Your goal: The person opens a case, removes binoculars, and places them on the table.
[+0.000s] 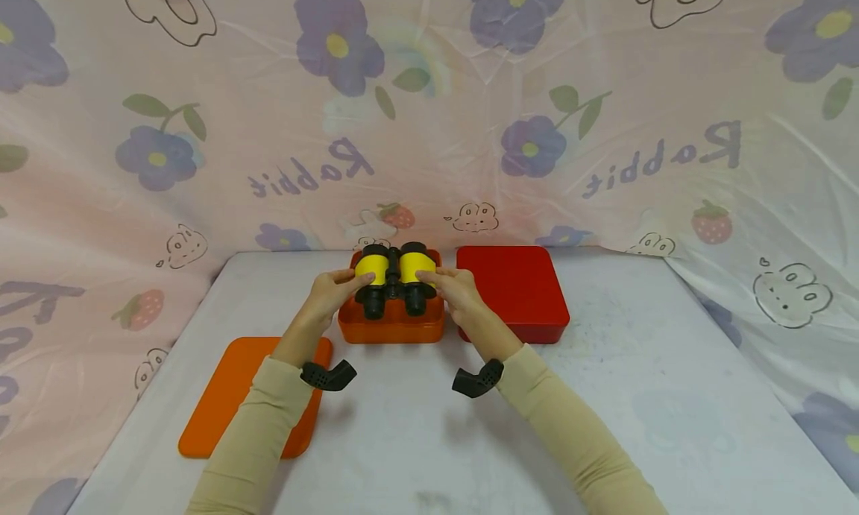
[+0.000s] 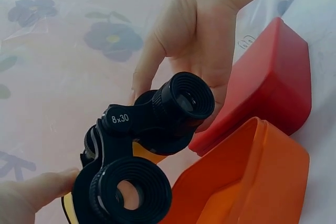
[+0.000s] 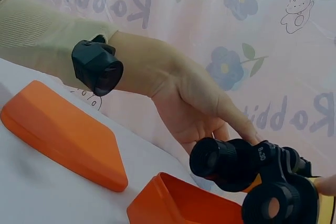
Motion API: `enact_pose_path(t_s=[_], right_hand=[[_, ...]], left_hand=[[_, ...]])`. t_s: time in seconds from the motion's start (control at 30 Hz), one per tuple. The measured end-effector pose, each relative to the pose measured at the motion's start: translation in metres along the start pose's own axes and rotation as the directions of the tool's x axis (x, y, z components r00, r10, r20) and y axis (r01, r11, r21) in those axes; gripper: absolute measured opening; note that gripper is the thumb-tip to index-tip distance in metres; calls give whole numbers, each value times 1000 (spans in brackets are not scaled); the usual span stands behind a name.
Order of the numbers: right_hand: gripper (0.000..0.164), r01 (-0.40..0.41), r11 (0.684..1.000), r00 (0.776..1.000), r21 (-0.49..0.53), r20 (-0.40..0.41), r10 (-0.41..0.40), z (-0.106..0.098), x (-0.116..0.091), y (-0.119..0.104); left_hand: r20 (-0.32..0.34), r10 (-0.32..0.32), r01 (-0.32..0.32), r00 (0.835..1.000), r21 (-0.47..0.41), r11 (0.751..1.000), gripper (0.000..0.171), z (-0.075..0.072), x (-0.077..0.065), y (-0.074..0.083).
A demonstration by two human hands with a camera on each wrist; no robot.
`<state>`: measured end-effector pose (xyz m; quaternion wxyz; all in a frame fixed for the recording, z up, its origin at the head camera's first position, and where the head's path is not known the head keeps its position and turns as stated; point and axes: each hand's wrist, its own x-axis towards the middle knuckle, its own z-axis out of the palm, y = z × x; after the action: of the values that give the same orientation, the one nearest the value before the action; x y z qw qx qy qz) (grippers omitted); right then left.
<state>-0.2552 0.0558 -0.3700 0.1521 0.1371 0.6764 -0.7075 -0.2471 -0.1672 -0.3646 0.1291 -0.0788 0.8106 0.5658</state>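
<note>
Both hands grip a pair of yellow and black binoculars point(image 1: 393, 285), one at each barrel. My left hand point(image 1: 329, 293) holds the left barrel with its thumb on top, while my right hand point(image 1: 458, 290) has the right barrel the same way. In the head view the binoculars overlap an orange box point(image 1: 392, 332) that has no lid on. The left wrist view shows the eyepieces point(image 2: 190, 98) tilted above the box's open top, with "8x30" printed near the hinge.
A red box point(image 1: 513, 291) with a closed top stands just right of the orange one. Nearer and to the left, an orange lid point(image 1: 228, 384) lies flat on the white table point(image 1: 403, 440). A printed curtain point(image 1: 429, 112) hangs behind and at the sides.
</note>
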Motion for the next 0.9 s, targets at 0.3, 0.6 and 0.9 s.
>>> enact_pose_path(t_s=[0.3, 0.6, 0.9], right_hand=[[71, 21, 1000, 1000, -4, 22, -21, -1, -6, 0], [73, 21, 1000, 999, -22, 46, -20, -3, -12, 1], [73, 31, 999, 998, -30, 51, -29, -4, -15, 3]], left_hand=[[-2, 5, -5, 1000, 8, 1000, 80, -2, -7, 2], [0, 25, -25, 1000, 2, 1000, 79, -3, -12, 3], [0, 34, -34, 999, 11, 999, 80, -3, -18, -1]])
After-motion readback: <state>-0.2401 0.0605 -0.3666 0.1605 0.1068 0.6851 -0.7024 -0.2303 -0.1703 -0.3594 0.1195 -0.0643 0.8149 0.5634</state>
